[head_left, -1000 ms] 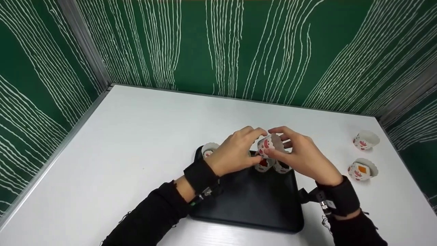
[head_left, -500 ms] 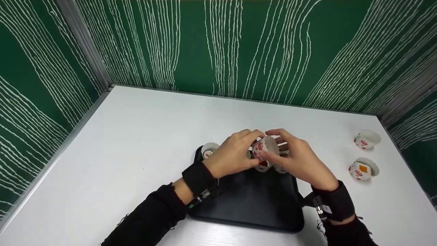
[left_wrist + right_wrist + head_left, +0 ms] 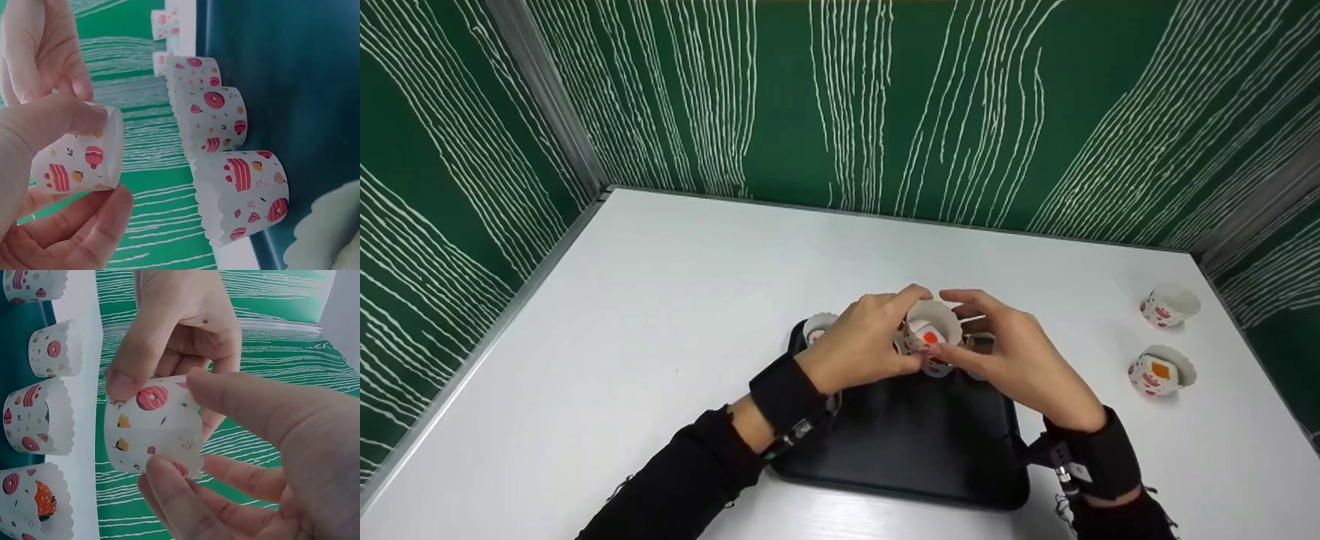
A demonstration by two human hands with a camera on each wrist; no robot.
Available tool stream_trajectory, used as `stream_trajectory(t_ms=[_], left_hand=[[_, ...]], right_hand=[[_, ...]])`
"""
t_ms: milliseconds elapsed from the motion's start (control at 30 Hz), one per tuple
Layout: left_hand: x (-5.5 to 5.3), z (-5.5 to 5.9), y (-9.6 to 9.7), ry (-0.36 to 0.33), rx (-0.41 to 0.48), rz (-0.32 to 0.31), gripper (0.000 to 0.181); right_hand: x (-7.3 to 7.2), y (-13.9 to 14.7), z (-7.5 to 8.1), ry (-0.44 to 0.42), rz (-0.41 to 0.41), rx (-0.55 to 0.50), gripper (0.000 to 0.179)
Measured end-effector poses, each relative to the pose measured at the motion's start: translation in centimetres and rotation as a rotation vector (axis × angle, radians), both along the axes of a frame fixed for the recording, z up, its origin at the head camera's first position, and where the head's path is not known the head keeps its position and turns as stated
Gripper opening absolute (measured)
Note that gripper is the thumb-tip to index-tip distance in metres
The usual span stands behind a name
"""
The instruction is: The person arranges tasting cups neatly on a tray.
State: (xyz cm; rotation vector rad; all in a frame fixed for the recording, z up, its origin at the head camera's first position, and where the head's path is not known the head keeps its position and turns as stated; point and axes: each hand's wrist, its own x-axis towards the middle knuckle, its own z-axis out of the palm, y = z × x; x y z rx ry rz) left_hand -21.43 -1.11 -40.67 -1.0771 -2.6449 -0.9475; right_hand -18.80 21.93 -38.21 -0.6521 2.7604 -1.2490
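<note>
Above the far edge of the black tray [image 3: 915, 457], both hands hold one paper baking cup [image 3: 931, 324] with cake and doughnut prints. In the head view its open top is tipped toward me, showing a white piece with an orange-red patch inside. My left hand [image 3: 862, 337] grips the cup's side and base between thumb and fingers. My right hand [image 3: 1012, 345] pinches it near the scalloped rim, as the right wrist view shows with the cup [image 3: 154, 427] between thumb and fingertips. Beneath the hands, another baking cup [image 3: 937, 367] stands on the tray, partly hidden.
More printed cups stand on the tray, such as one cup [image 3: 817, 326] at its far left corner and a cup with a dark orange item [image 3: 46, 500]. At the table's right are two cups, one upper [image 3: 1170, 306] and one lower [image 3: 1159, 373]. A green wall [image 3: 780, 112] rises behind.
Both hands have shifted slightly left with the cup. The cup has turned from lying sideways to facing its opening up toward me, so its contents now show.
</note>
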Motion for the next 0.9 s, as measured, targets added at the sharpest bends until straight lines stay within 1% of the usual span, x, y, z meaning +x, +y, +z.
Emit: stream_trajectory(t_ms=[167,400,533,667,800,900], left_hand=[[0.5,-0.2,-0.3,-0.005,0.009,-0.007,0.066],[1.0,-0.4,-0.6,-0.005,0.064,-0.027,0.061],[1.3,-0.4,-0.9,-0.012,0.096,-0.042,0.059],[1.6,-0.4,-1.0,-0.018,0.125,-0.058,0.056],[1.9,-0.3,-1.0,-0.015,0.134,-0.067,0.053],[2.1,-0.2,-1.1,-0.005,0.124,-0.065,0.051]], right_hand=[[0.2,0.0,0.0,0.018,0.033,-0.012,0.058],[0.5,0.0,-0.1,-0.011,0.052,-0.055,0.048],[0.6,-0.1,-0.1,-0.003,0.070,-0.098,0.039],[0.7,-0.2,-0.1,0.002,0.071,-0.113,0.029],[1.0,-0.3,0.1,0.010,0.074,-0.110,0.019],[1.2,-0.4,0.4,0.029,0.106,-0.108,0.015]])
